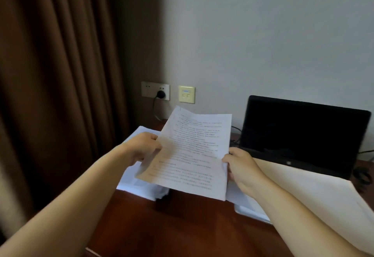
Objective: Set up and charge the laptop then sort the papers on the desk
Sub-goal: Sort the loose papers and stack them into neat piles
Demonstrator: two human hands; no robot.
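The left hand (141, 148) and right hand (241, 165) pinch the sheets (194, 149) at 9 and 3 o'clock — light, floppy, probably easy to crease.

The curtain (50, 74) is plain dark brown, the wall (263, 34) pale grey-white, the worktop (182, 226) reddish-brown. The sheet (194, 151) is white with rows of fine dark print; the paper stack (129, 180) is white too. The laptop (303, 131) is black, its screen dark. The wall plate (186, 94) is cream.
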